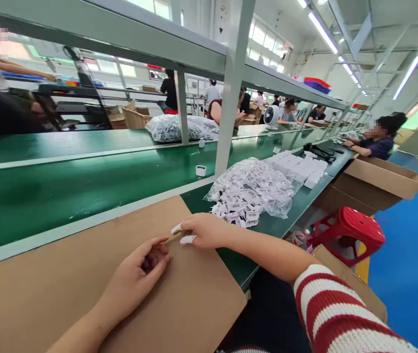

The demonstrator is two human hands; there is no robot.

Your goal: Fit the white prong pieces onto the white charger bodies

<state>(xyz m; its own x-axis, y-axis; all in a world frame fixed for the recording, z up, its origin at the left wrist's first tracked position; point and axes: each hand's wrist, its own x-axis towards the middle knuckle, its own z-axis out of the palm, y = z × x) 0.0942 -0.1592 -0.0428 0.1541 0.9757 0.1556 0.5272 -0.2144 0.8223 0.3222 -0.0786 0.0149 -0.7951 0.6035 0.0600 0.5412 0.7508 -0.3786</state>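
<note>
A large brown cardboard sheet lies flat on the bench below both hands. My left hand hovers over it, fingers loosely curled, with a gap between thumb and fingertips and nothing visible inside. Just to its right is my right hand, near the sheet's far right edge. White covers sit on two of its fingertips, which are apart, and I see nothing held between them. Beyond the right hand, a clear plastic bag spills a heap of small white plastic housings onto the bench.
One white housing stands on the green conveyor belt. A metal post rises behind the heap. White strips lie farther right. A red stool and open carton are at right, near a seated co-worker.
</note>
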